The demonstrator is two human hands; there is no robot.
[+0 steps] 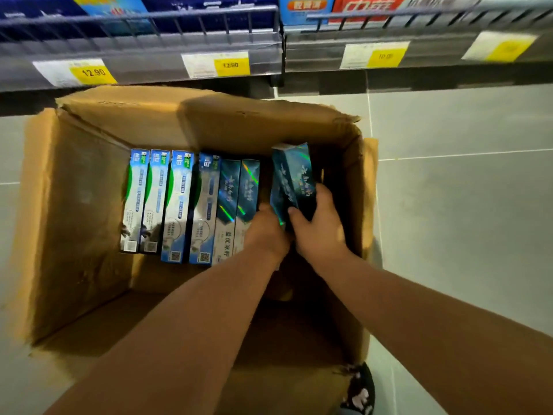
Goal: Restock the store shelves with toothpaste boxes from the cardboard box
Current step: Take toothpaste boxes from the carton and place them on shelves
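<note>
An open cardboard box (89, 205) stands on the floor below the shelves. Inside it lies a row of toothpaste boxes: several white-and-blue ones (167, 202) at the left and two teal holographic ones (238, 199) beside them. Both my arms reach into the box. My right hand (320, 226) grips a teal holographic toothpaste box (291, 175), tilted up at the right end of the row. My left hand (266, 229) touches the lower end of the same box, its fingers hidden beneath it.
A wire-fronted shelf (140, 34) with yellow price tags (230, 65) runs across the top, stocked with blue and red toothpaste packs. Grey tiled floor (463, 190) surrounds the box. A dark patterned shoe (360, 390) shows at the bottom right.
</note>
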